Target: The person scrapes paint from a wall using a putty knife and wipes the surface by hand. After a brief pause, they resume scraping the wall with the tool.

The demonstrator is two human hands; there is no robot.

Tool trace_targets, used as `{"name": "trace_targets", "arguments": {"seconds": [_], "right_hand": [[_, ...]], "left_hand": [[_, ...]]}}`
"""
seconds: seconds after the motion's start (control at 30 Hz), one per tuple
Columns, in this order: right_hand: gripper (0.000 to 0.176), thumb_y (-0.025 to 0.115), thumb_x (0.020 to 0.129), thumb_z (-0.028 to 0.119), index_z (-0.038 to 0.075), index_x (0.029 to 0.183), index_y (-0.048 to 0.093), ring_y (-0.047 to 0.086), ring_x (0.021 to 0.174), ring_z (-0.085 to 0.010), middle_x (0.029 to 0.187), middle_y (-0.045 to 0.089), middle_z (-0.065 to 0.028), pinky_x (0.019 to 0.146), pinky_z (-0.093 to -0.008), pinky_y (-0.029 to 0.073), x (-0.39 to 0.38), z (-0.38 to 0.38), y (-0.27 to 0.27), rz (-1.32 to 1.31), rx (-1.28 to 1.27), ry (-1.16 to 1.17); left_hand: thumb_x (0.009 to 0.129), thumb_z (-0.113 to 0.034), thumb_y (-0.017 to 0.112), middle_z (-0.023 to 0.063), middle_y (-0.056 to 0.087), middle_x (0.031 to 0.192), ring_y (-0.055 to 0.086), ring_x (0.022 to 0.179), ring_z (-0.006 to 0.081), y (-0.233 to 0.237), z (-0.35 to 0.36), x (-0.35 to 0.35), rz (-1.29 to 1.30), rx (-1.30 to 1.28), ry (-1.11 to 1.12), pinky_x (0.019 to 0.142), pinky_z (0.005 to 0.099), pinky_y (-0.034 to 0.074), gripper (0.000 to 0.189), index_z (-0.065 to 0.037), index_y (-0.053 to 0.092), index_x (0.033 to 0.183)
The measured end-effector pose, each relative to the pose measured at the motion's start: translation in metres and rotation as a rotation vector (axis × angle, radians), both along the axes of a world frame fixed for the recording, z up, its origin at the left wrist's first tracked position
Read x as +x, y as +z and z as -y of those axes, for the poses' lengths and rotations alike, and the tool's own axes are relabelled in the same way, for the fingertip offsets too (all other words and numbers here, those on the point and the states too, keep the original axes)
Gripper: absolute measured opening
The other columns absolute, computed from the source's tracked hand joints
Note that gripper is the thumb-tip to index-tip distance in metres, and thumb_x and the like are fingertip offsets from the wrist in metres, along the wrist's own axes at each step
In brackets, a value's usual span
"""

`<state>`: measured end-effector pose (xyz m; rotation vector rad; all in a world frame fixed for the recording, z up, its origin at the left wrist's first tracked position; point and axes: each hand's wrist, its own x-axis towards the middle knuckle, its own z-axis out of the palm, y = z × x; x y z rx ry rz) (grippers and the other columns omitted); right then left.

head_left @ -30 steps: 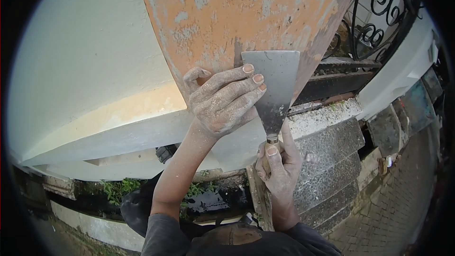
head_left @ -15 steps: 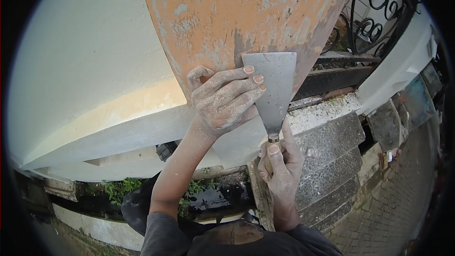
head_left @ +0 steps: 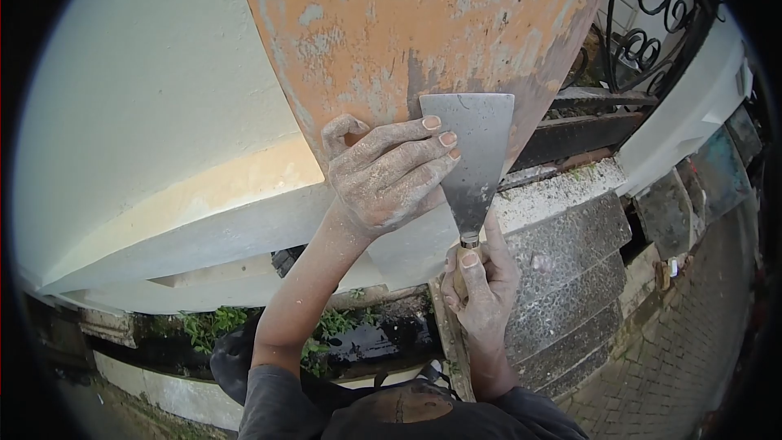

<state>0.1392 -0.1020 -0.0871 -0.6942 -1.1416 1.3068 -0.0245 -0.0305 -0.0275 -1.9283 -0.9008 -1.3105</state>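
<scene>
My right hand [head_left: 482,289] is closed around the wooden handle of a putty knife [head_left: 472,147], its thumb resting just below the metal collar. The wide grey blade points up and lies against a wall panel [head_left: 440,16] patched with orange and grey. Dusty with pale powder, my left hand [head_left: 387,175] reaches across from the left. Its outstretched fingertips rest on the blade's left side, while one curled finger is close to the panel. The left palm is turned away and hidden, as is part of the blade's left edge.
A smooth pale wall [head_left: 163,90] curves away on the left above a ledge. Grey steps [head_left: 570,244] descend at the right, beside a black scrolled metal gate [head_left: 652,33]. Below run a dark ditch [head_left: 383,342] with green plants [head_left: 216,326] and a paved path [head_left: 652,358].
The putty knife and both hands are slightly lower and to the right in view, along with a small camera shift. The hold on the handle is the same.
</scene>
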Motion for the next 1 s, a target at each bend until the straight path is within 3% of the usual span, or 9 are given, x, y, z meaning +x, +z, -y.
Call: {"name": "trace_targets", "arguments": {"seconds": [0.27, 0.37, 0.5, 0.6, 0.73, 0.77, 0.83, 0.9, 1.0], "right_hand": [[0.053, 0.050, 0.092, 0.007, 0.001, 0.140, 0.027, 0.041, 0.045, -0.0028, 0.071, 0.056, -0.0053, 0.038, -0.0181, 0.033, -0.010, -0.004, 0.013, -0.095, -0.022, -0.008], [0.053, 0.050, 0.092, 0.008, 0.003, 0.140, 0.028, 0.041, 0.045, -0.0026, 0.069, 0.054, -0.0042, 0.038, -0.0180, 0.032, 0.001, 0.005, -0.008, -0.009, -0.049, 0.034], [0.052, 0.049, 0.092, 0.006, 0.002, 0.140, 0.029, 0.040, 0.045, -0.0018, 0.066, 0.052, -0.0023, 0.037, -0.0173, 0.032, -0.005, -0.010, 0.012, -0.103, -0.008, -0.007], [0.052, 0.050, 0.092, 0.006, 0.003, 0.140, 0.029, 0.040, 0.046, -0.0018, 0.070, 0.054, -0.0039, 0.038, -0.0172, 0.033, 0.001, -0.003, -0.003, -0.161, -0.035, 0.073], [0.053, 0.051, 0.091, 0.005, 0.005, 0.140, 0.030, 0.043, 0.045, -0.0031, 0.073, 0.056, -0.0052, 0.039, -0.0177, 0.034, -0.003, -0.025, -0.010, -0.155, -0.021, 0.084], [0.052, 0.050, 0.092, 0.007, 0.005, 0.140, 0.030, 0.044, 0.045, -0.0037, 0.073, 0.056, -0.0053, 0.039, -0.0179, 0.035, -0.001, -0.031, -0.001, -0.135, 0.062, 0.068], [0.053, 0.050, 0.092, 0.010, 0.006, 0.140, 0.028, 0.044, 0.045, -0.0046, 0.075, 0.055, -0.0076, 0.037, -0.0177, 0.035, 0.005, -0.039, 0.025, -0.252, 0.080, -0.041], [0.053, 0.049, 0.092, 0.010, 0.006, 0.140, 0.028, 0.044, 0.045, -0.0045, 0.076, 0.055, -0.0072, 0.037, -0.0178, 0.035, 0.013, -0.039, 0.028, -0.328, 0.098, -0.133], [0.051, 0.048, 0.093, 0.009, 0.005, 0.140, 0.029, 0.041, 0.045, -0.0034, 0.075, 0.054, -0.0041, 0.038, -0.0175, 0.034, 0.039, -0.035, -0.004, -0.297, 0.049, -0.230]], "left_hand": [[0.065, -0.021, 0.070, -0.0127, 0.068, 0.091, 0.061, 0.092, 0.0045, 0.021, -0.002, 0.001, -0.009, 0.043, 0.026, 0.078, 0.0354, 0.028, 0.015, -0.026, 0.067, 0.078], [0.065, -0.019, 0.070, -0.0122, 0.068, 0.091, 0.061, 0.092, 0.0049, -0.019, 0.005, 0.003, 0.020, -0.036, 0.036, 0.078, 0.0355, 0.029, 0.015, -0.024, 0.067, 0.079], [0.065, -0.017, 0.067, -0.0103, 0.067, 0.093, 0.061, 0.094, 0.0063, 0.019, -0.003, 0.002, -0.057, 0.047, 0.053, 0.078, 0.0356, 0.030, 0.016, -0.022, 0.067, 0.080], [0.065, -0.018, 0.068, -0.0094, 0.067, 0.093, 0.061, 0.095, 0.0073, 0.003, 0.003, 0.005, -0.023, -0.018, 0.031, 0.077, 0.0334, 0.032, 0.016, -0.022, 0.067, 0.080], [0.061, -0.020, 0.073, -0.0042, 0.063, 0.110, 0.054, 0.110, 0.0161, -0.013, 0.003, 0.001, -0.054, -0.016, 0.033, 0.094, 0.0366, 0.036, 0.027, -0.020, 0.066, 0.088], [0.065, -0.016, 0.073, -0.0057, 0.061, 0.115, 0.049, 0.116, 0.0199, -0.010, 0.001, -0.003, -0.083, 0.034, 0.022, 0.102, 0.0386, 0.032, 0.029, -0.019, 0.065, 0.093], [0.069, -0.015, 0.070, -0.0013, 0.058, 0.119, 0.045, 0.121, 0.0237, 0.014, 0.006, -0.009, -0.095, 0.145, 0.106, 0.104, 0.0404, 0.030, 0.030, -0.019, 0.064, 0.098], [0.067, -0.019, 0.067, 0.0079, 0.050, 0.130, 0.035, 0.129, 0.0291, 0.050, 0.006, -0.019, 0.006, 0.170, 0.191, 0.108, 0.0466, 0.021, 0.044, -0.019, 0.061, 0.111], [0.076, -0.038, 0.060, 0.0152, 0.027, 0.145, 0.017, 0.137, 0.0331, 0.089, -0.009, -0.026, -0.075, 0.228, 0.451, 0.110, 0.0523, 0.003, 0.061, -0.017, 0.046, 0.131]]}}
